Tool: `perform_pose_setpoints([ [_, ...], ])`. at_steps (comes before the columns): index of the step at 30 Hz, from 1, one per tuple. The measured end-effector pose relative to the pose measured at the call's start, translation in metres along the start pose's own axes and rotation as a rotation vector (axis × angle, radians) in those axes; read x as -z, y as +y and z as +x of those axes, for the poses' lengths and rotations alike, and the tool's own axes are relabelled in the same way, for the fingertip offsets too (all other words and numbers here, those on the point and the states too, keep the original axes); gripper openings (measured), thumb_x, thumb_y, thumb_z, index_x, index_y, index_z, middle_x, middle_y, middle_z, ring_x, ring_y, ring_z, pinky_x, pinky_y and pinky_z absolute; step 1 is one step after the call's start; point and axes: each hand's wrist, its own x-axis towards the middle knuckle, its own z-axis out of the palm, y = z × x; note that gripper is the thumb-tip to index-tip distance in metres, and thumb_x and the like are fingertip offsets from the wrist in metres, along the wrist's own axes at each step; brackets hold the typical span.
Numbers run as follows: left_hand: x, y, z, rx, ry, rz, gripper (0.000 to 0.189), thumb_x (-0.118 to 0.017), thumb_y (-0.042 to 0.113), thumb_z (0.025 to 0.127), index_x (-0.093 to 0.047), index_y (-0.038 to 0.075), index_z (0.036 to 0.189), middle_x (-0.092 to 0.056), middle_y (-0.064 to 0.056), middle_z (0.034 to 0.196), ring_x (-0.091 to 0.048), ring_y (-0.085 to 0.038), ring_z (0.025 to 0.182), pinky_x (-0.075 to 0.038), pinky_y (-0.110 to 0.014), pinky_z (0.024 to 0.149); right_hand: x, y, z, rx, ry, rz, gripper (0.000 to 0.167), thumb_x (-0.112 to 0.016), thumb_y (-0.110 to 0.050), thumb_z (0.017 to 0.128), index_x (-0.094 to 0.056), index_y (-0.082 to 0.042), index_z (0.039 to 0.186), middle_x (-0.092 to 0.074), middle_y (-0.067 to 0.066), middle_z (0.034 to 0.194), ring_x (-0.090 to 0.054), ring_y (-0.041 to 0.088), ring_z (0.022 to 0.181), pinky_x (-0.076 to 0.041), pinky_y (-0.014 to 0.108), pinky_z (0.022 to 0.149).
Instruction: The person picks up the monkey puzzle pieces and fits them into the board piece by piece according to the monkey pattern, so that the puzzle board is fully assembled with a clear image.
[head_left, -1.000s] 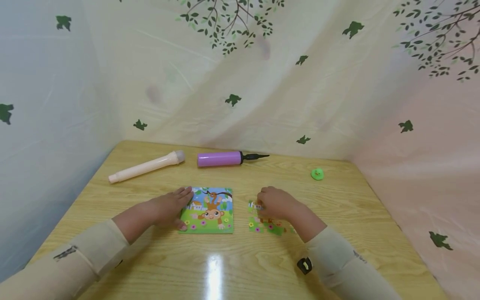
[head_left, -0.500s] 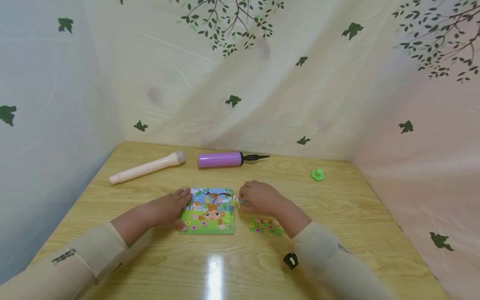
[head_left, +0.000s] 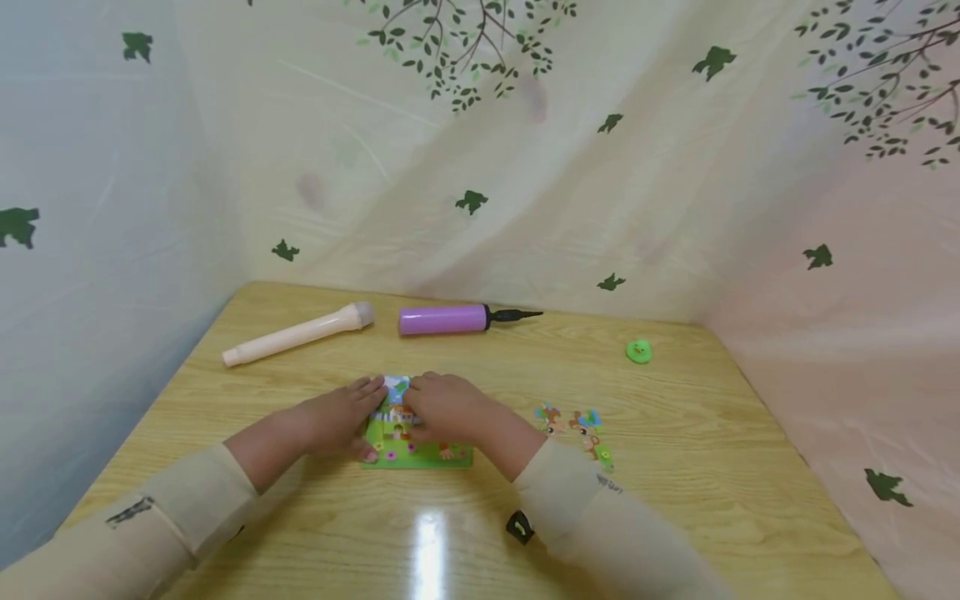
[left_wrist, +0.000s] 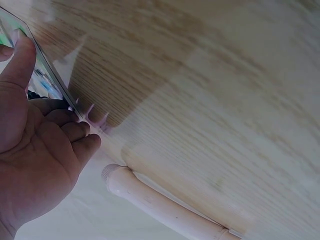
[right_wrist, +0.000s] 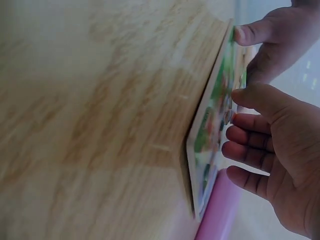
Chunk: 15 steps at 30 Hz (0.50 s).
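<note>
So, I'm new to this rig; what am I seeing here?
No machine here: a grip is a person's bare hand. The wide view comes from a head camera; the other two from a camera on each wrist. The left grip rests on the puzzle board's left edge; the right grip is over the board, but whether it pinches a piece is hidden. On the table, loose puzzle pieces lie to the board's right; farther back are a pale tube, a purple pump and a green duck.

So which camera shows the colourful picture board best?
The head view: the picture board faces up there, though the left hand and right hand partly cover it. The right wrist shows it steeply slanted; the left wrist, only a narrow strip.
</note>
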Motion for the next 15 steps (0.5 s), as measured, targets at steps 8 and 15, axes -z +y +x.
perform_pose_setpoints([
  [8,-0.0022,0.0022,0.0016,-0.018,0.012,0.033,0.096,-0.071,0.048,0.085,-0.029,-0.011,0.148,-0.021,-0.029,0.158,-0.022,-0.049,0.144,-0.026,-0.057,0.118,-0.0041,-0.0034,0.0069,-0.024,-0.014,0.036,0.034,-0.061,-0.045,0.095,-0.065,-0.019,0.116,-0.06,-0.004,0.116,-0.056,0.012,0.106,-0.052,0.027,0.091],
  [15,-0.008,0.002,-0.0013,-0.025,0.076,0.106,0.09,-0.069,0.048,0.086,-0.035,-0.01,0.146,-0.031,-0.029,0.154,-0.03,-0.047,0.142,-0.033,-0.057,0.114,-0.0031,-0.0048,0.0084,-0.032,-0.014,0.071,0.032,-0.058,-0.04,0.098,-0.065,-0.018,0.121,-0.059,-0.003,0.122,-0.055,0.014,0.113,-0.051,0.027,0.096],
])
